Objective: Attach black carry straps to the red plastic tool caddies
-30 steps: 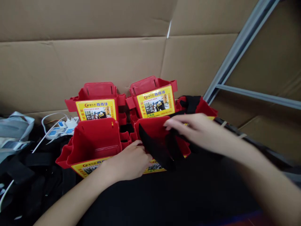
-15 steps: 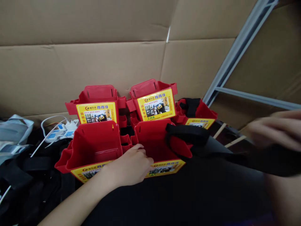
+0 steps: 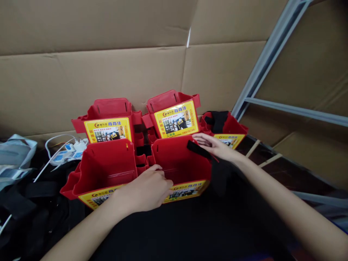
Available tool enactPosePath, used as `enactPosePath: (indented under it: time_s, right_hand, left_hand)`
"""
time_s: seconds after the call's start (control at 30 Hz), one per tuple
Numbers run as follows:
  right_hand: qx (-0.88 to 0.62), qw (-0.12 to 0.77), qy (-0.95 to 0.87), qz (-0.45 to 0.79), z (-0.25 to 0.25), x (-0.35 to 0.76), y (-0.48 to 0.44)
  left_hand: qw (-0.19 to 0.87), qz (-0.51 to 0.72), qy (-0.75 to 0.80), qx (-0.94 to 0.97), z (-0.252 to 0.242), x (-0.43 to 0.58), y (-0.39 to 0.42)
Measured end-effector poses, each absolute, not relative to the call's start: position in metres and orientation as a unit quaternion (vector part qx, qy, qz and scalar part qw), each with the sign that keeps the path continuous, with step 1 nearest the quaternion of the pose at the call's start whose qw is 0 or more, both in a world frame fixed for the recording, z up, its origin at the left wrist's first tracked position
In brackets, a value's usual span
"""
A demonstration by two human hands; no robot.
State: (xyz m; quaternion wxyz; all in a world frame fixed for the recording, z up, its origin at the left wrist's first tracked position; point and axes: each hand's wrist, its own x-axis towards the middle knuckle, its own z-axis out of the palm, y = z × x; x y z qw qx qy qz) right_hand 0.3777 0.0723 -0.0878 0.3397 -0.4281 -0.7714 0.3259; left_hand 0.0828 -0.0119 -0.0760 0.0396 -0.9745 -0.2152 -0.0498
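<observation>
Red plastic boxes with yellow labels stand in two rows. My left hand [image 3: 152, 188] is closed on the front rim of the front right red box [image 3: 174, 156], beside the front left red box [image 3: 108, 163]. At that box's back right corner is my right hand [image 3: 208, 143], its fingers behind the rim. A black strap [image 3: 199, 149] passes through the box's back wall near this hand and hangs down to the right over black cloth. Whether the right fingers grip the strap or the rim cannot be made out.
Two more red boxes [image 3: 108, 108] stand behind, and another red box [image 3: 231, 125] at right holds black strap. Black straps [image 3: 40, 203] and a white power strip [image 3: 65, 154] lie left. Cardboard [image 3: 95, 79] forms the back; a metal frame [image 3: 263, 61] rises right.
My right hand has moved left from the far right to the box's back corner. The strap, earlier stretched out to the right, now hangs down. My left hand stays on the front rim.
</observation>
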Motion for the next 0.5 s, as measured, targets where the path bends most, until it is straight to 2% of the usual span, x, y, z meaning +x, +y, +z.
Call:
enactPosePath:
  time_s: [0.27, 0.5]
  right_hand:
    - [-0.487, 0.245, -0.790, 0.280, -0.084, 0.363, 0.092]
    - [-0.680, 0.198, -0.706, 0.021, -0.081, 0.422, 0.063]
  left_hand:
    - [0.025, -0.043, -0.212, -0.976, -0.075, 0.083, -0.012]
    - [0.027, -0.036, -0.211, -0.976, -0.074, 0.080, -0.012]
